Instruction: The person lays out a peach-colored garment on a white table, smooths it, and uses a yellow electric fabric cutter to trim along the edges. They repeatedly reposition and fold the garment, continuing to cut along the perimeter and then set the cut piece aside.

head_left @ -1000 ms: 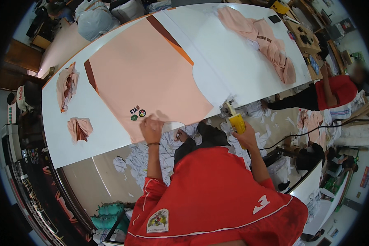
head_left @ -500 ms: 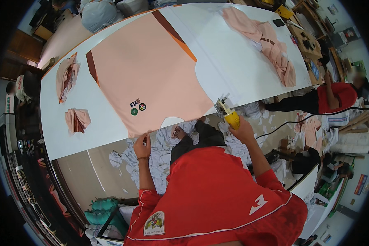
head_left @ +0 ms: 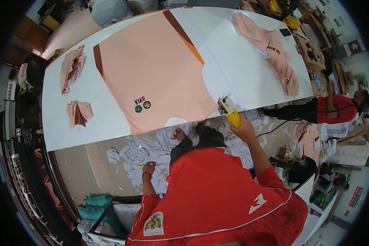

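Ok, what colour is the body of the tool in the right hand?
Yellow; the tool's body shows best in the head view.

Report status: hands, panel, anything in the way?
Left hand off table, apparently holding yellow sliver. Right hand gripping cutter. Pink panel spread flat, cutter near its right corner. White scraps on floor.

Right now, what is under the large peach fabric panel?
The white table shows on both sides of the peach panel and inside its neckline notch. Directly beneath, everything is covered, so I cannot tell whether another layer lies there.
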`<act>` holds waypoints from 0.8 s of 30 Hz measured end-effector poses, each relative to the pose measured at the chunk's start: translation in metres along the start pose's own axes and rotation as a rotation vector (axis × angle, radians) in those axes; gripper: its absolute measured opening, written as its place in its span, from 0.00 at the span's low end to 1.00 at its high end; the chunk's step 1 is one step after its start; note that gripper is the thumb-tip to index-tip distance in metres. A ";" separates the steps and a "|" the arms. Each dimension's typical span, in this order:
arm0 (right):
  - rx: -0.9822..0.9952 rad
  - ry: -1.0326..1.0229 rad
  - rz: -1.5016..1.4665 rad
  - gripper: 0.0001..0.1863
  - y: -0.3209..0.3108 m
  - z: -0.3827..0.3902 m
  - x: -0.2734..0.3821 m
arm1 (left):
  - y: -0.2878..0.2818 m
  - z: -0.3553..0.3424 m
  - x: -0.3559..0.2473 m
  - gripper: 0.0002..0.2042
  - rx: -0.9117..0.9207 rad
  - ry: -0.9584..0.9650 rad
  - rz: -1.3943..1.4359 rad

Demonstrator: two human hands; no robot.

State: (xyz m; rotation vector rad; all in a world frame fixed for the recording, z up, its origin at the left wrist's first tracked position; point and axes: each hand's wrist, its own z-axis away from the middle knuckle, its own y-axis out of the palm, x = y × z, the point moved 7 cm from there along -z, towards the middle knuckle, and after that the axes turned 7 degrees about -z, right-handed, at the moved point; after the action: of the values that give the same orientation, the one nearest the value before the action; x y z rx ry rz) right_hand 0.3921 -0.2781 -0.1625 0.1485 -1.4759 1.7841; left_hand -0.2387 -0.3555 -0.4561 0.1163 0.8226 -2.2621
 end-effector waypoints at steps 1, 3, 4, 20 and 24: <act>-0.002 -0.002 -0.006 0.33 0.000 -0.001 0.002 | 0.008 0.000 0.012 0.19 0.033 -0.054 0.080; -0.006 -0.003 -0.022 0.33 -0.003 -0.001 0.010 | 0.022 0.003 0.033 0.18 0.096 -0.162 0.237; 0.001 0.007 -0.004 0.33 -0.002 -0.002 0.010 | 0.029 0.002 0.043 0.19 0.133 -0.225 0.301; 0.032 0.088 0.069 0.33 0.015 -0.049 0.047 | 0.024 -0.001 0.015 0.17 0.065 -0.163 0.433; 0.028 0.127 0.071 0.34 0.018 -0.061 0.058 | 0.021 -0.003 0.009 0.16 0.072 -0.182 0.425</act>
State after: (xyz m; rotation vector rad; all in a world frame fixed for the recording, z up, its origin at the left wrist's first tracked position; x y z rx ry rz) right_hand 0.3648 -0.1966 -0.1639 -0.0030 -1.3819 1.8365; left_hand -0.2320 -0.3706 -0.4720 0.1051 0.5590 -1.8690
